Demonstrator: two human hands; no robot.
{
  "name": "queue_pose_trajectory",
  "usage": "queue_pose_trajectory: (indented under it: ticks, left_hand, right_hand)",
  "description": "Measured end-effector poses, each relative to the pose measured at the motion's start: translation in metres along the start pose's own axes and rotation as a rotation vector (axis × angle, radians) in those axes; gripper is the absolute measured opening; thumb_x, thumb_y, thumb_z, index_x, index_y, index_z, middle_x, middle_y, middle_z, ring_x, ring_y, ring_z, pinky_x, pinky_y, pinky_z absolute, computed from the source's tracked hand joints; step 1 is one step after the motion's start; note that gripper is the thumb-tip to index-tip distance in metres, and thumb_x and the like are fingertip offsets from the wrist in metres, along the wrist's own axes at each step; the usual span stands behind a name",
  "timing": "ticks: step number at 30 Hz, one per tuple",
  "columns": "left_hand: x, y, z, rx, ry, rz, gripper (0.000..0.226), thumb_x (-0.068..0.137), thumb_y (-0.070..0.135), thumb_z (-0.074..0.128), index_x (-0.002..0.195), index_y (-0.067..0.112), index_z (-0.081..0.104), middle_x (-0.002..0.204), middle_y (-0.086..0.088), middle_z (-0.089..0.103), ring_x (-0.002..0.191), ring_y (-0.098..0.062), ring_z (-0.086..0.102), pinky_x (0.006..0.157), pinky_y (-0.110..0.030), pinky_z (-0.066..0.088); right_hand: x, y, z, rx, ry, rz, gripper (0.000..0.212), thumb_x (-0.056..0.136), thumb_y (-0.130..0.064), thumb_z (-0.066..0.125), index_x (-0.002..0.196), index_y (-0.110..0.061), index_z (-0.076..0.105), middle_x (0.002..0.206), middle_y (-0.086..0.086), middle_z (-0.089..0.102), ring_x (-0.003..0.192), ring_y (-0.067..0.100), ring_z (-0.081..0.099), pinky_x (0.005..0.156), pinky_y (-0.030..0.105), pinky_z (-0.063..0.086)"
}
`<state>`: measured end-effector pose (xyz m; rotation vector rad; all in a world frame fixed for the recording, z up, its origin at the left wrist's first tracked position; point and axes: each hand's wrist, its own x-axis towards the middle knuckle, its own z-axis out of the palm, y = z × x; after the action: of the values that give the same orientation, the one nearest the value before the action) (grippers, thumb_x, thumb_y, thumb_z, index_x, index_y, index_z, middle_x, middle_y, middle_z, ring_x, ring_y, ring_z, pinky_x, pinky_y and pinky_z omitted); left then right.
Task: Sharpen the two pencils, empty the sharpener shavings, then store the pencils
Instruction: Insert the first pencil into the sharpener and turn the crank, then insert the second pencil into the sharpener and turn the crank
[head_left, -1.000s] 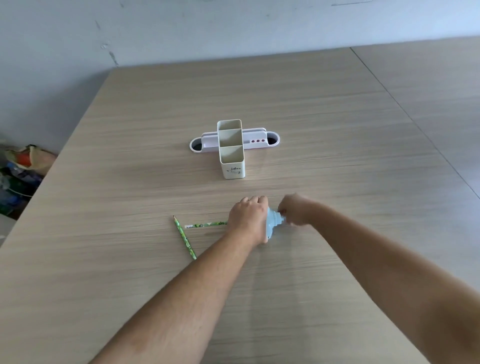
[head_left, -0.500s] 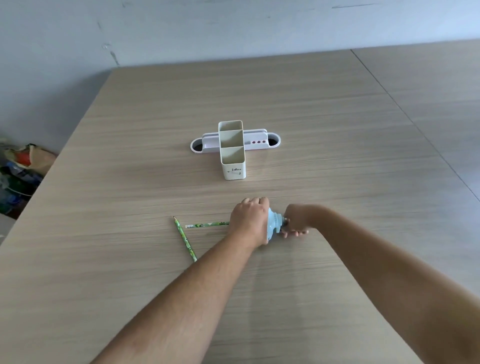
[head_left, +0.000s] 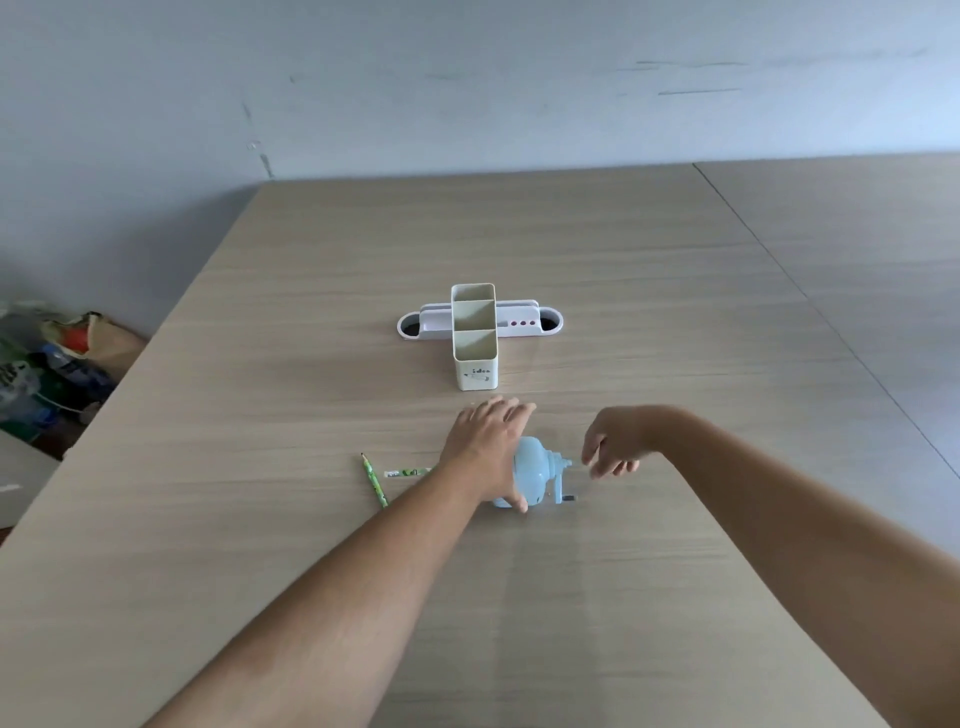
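A light blue crank sharpener (head_left: 535, 475) stands on the wooden table (head_left: 519, 249). My left hand (head_left: 485, 447) lies over its left side, fingers spread, thumb against its front. My right hand (head_left: 613, 447) hovers just right of the crank handle (head_left: 563, 493), fingers loosely apart and holding nothing. One green pencil (head_left: 375, 480) lies loose to the left, its sharp tip pointing away from me. A second green pencil (head_left: 408, 472) lies across, its right end hidden under my left hand. The cream pencil holder (head_left: 475, 343) with three compartments stands behind the sharpener.
A white oval desk organiser (head_left: 519, 325) sits behind the pencil holder. The table's left edge runs diagonally; bags and clutter (head_left: 47, 364) lie on the floor beyond it. A seam (head_left: 810, 301) separates a second table on the right.
My right hand has let go of the crank handle and pulled slightly right. My left hand has loosened from a grip to spread fingers over the sharpener.
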<state>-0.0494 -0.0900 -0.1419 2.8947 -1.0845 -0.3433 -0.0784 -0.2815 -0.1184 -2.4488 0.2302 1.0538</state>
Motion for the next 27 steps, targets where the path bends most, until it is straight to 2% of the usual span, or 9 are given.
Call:
queue_pose_trajectory:
  ticks: [2,4,7,9,11,14,16,23,27]
  left_hand:
    - [-0.005,-0.015,-0.012,-0.013,0.021,-0.047,0.117,0.049,0.048,0.088,0.145,0.021,0.028,0.150,-0.001,0.036,0.140,-0.021,0.032,0.114,-0.037,0.031]
    - [-0.013,-0.027,-0.021,-0.024,0.027,-0.093,0.106,0.051,0.047,0.088,0.140,0.020,0.036,0.142,-0.001,0.044,0.133,-0.022,0.039,0.108,-0.037,0.036]
    - [-0.022,-0.035,-0.022,-0.013,-0.005,-0.124,0.086,0.059,0.044,0.086,0.132,0.019,0.047,0.132,-0.002,0.052,0.125,-0.023,0.047,0.101,-0.037,0.039]
    - [-0.026,-0.036,-0.016,-0.013,-0.028,-0.153,0.069,0.066,0.039,0.083,0.125,0.017,0.055,0.126,-0.004,0.059,0.119,-0.025,0.054,0.098,-0.035,0.041]
    - [-0.029,-0.036,-0.010,-0.003,-0.021,-0.175,0.049,0.074,0.032,0.078,0.118,0.015,0.061,0.119,-0.007,0.066,0.112,-0.028,0.060,0.094,-0.033,0.044]
    - [-0.032,-0.034,-0.003,0.044,0.024,-0.181,0.023,0.084,0.019,0.068,0.107,0.012,0.068,0.108,-0.012,0.071,0.103,-0.032,0.064,0.086,-0.032,0.048]
    - [-0.032,-0.033,0.000,0.064,0.033,-0.167,0.016,0.087,0.013,0.064,0.102,0.011,0.069,0.103,-0.014,0.072,0.099,-0.034,0.065,0.082,-0.033,0.049]
    - [-0.031,-0.038,0.002,0.148,0.020,-0.101,0.017,0.089,0.003,0.056,0.102,0.005,0.067,0.101,-0.017,0.071,0.095,-0.037,0.066,0.074,-0.037,0.049]
    - [-0.043,-0.070,0.000,0.178,-0.047,-0.204,0.023,0.084,-0.001,0.055,0.101,0.006,0.068,0.103,-0.017,0.070,0.097,-0.036,0.065,0.075,-0.036,0.049]
  right_hand:
    - [-0.012,-0.014,-0.015,-0.124,0.089,0.003,0.036,0.082,-0.021,0.069,0.115,-0.008,0.064,0.076,0.001,0.061,0.063,0.008,0.057,0.059,0.018,0.047]
    - [-0.022,-0.032,-0.023,-0.186,0.280,-0.057,0.036,0.082,-0.027,0.069,0.114,-0.012,0.064,0.092,0.003,0.064,0.082,0.016,0.060,0.075,0.027,0.046]
    - [-0.023,-0.057,-0.012,-0.067,0.527,-0.253,0.044,0.080,-0.032,0.071,0.119,-0.016,0.060,0.113,0.003,0.066,0.108,0.021,0.058,0.092,0.031,0.045]
    - [-0.017,-0.067,0.008,-0.093,0.500,-0.327,0.058,0.076,-0.035,0.073,0.127,-0.018,0.053,0.123,0.002,0.061,0.116,0.021,0.054,0.097,0.033,0.043]
    - [-0.007,-0.070,0.030,-0.157,0.404,-0.295,0.073,0.073,-0.039,0.075,0.135,-0.017,0.045,0.133,0.003,0.053,0.124,0.021,0.047,0.102,0.034,0.040]
    - [0.005,-0.068,0.046,-0.267,0.372,-0.245,0.078,0.068,-0.039,0.078,0.135,-0.015,0.045,0.133,0.004,0.052,0.124,0.022,0.047,0.102,0.035,0.042]
    - [0.009,-0.067,0.048,-0.298,0.387,-0.245,0.074,0.067,-0.037,0.079,0.131,-0.015,0.049,0.128,0.005,0.056,0.118,0.023,0.050,0.099,0.035,0.044]
    - [0.012,-0.070,0.046,-0.335,0.415,-0.240,0.068,0.066,-0.038,0.080,0.124,-0.012,0.054,0.120,0.005,0.059,0.111,0.022,0.054,0.092,0.033,0.046]
    - [0.013,-0.071,0.044,-0.351,0.417,-0.210,0.062,0.065,-0.040,0.080,0.115,-0.010,0.057,0.116,0.005,0.059,0.107,0.022,0.055,0.087,0.034,0.047]
